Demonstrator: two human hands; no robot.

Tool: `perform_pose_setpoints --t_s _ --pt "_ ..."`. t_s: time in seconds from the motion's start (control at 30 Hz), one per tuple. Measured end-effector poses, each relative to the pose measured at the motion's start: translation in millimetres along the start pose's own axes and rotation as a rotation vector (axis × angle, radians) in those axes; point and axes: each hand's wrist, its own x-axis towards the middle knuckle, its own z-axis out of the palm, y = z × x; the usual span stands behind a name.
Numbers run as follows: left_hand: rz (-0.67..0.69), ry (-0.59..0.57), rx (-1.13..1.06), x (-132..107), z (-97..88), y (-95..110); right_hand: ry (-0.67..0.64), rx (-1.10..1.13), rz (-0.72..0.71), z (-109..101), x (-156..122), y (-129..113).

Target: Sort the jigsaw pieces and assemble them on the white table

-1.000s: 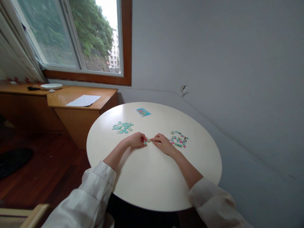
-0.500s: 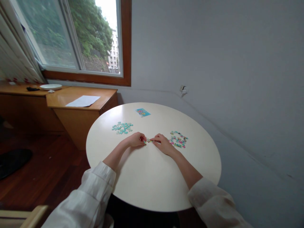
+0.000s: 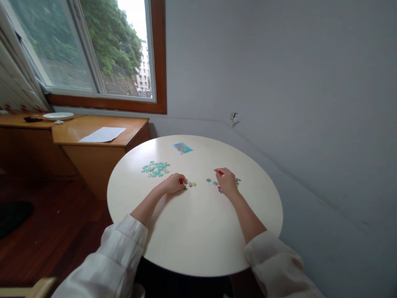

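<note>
My left hand (image 3: 175,182) rests on the round cream table (image 3: 192,231), fingers curled, its tips pinching a small cluster of joined puzzle pieces (image 3: 191,184). My right hand (image 3: 227,182) lies over the colourful pile of loose pieces (image 3: 237,181) at the right, covering most of it; its fingers are pinched together near the pile's far edge, and what they hold is too small to name. One single teal piece (image 3: 209,180) lies between the hands. A second heap of teal pieces (image 3: 155,169) sits to the left, and a small picture card (image 3: 182,147) lies farther back.
A wooden desk (image 3: 102,145) with a white sheet of paper (image 3: 102,134) stands left of the table under a window; a white plate (image 3: 58,116) sits farther left. A grey wall runs close along the right, with a small socket (image 3: 233,116). Dark wood floor lies at left.
My right hand left the small cluster and moved right onto the colourful pile. My left hand stayed at the cluster. The view shifted slightly.
</note>
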Motion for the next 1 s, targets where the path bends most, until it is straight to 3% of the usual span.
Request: perform_pose_setpoints --t_s 0.2,0.5,0.63,0.83,1.0 --pt "0.017 0.058 0.001 0 0.6 2 0.062 -0.231 0.23 -11 4 48" --pt "-0.005 0.131 -0.057 3 6.8 -2 0.038 -0.1 0.318 -25 4 55" --pt "-0.034 0.225 -0.081 4 9.2 -2 -0.103 0.012 0.358 -25 5 48" --pt "-0.01 0.525 -0.156 5 5.3 4 -0.248 0.236 0.336 -36 2 32" --pt "-0.017 0.586 -0.207 4 1.5 8 -0.466 0.33 0.34 -49 -2 35"
